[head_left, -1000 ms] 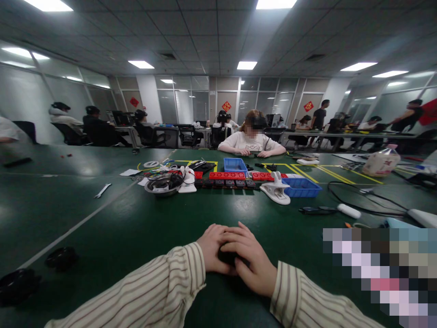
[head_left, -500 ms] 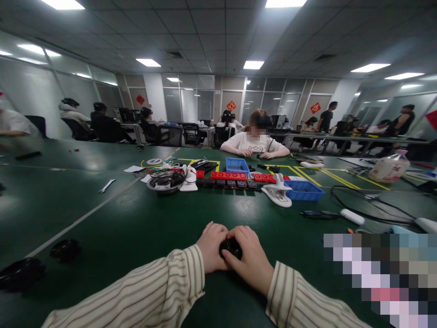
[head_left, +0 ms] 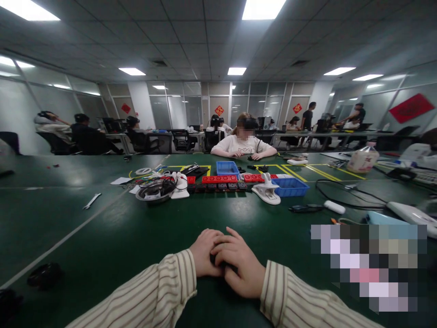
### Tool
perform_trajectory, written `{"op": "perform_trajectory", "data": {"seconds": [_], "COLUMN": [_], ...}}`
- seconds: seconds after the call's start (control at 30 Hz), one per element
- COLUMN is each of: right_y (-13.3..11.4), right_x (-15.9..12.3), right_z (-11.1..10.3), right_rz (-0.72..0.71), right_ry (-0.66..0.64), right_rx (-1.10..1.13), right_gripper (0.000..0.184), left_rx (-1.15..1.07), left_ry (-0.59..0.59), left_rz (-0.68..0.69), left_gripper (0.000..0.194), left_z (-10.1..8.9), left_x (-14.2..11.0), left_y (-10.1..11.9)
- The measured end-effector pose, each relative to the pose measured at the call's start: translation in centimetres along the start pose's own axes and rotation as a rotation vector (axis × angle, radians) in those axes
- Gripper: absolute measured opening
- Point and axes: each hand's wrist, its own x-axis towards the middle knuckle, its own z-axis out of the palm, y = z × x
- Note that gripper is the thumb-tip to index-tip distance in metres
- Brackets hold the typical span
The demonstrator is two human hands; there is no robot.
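Note:
My left hand (head_left: 203,253) and my right hand (head_left: 239,264) rest together on the green table (head_left: 136,232) close to me, both in striped sleeves. Between them they clasp a small black object (head_left: 214,259); only a sliver of it shows under the right fingers. The fingers of both hands are curled round it.
A metal bowl of cables (head_left: 154,190), red and black blocks (head_left: 218,182), two blue bins (head_left: 289,186), a white clamp (head_left: 265,191) and a wrench (head_left: 91,201) lie farther out. Black round parts (head_left: 44,274) sit at the left. A person (head_left: 243,142) sits opposite; cables and white devices lie right.
The right fingers have closed back over the black object, which showed more clearly half a second ago. The view has swung slightly right and the hands sit a little lower left.

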Motion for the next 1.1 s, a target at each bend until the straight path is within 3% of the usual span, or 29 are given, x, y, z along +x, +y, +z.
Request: {"op": "perform_trajectory", "data": {"seconds": [0.13,0.27,0.33,0.43,0.6,0.7,0.8,0.97,1.1], "right_y": [-0.1,0.4,0.7,0.6,0.4,0.4,0.4,0.1,0.2], "right_x": [-0.1,0.0,0.1,0.2,0.3,0.3,0.3,0.0,-0.1], "right_z": [0.4,1.1,1.3,1.2,0.9,0.8,0.6,0.2,0.4], "right_rz": [0.104,0.364,0.429,0.387,0.158,0.002,-0.068,-0.066,0.168], "right_ry": [0.102,0.12,0.089,0.066,0.072,0.058,0.048,0.071,0.163], "right_rx": [-0.065,-0.152,-0.166,-0.138,-0.021,0.044,0.064,0.002,-0.105], "right_gripper": [0.032,0.03,0.022,0.014,0.021,0.017,0.017,0.027,0.041], "left_rx": [0.019,0.098,0.105,0.029,-0.091,-0.129,-0.132,-0.004,0.054], "left_ry": [0.05,0.108,0.096,0.064,0.029,-0.003,-0.041,-0.029,0.081], "left_rz": [-0.061,-0.141,-0.148,-0.095,0.028,0.072,0.088,0.073,-0.05], "left_gripper": [0.067,0.04,0.033,0.035,0.028,0.03,0.033,0.065,0.075], "left_z": [0.0,-0.3,-0.5,-0.5,-0.4,-0.4,-0.5,-0.3,-0.2], "left_x": [-0.4,-0.5,-0.3,-0.1,0.0,0.1,0.2,0.0,-0.6], "left_y": [0.7,1.3,1.3,0.9,-0.2,-0.8,-1.2,-0.6,0.9]}}
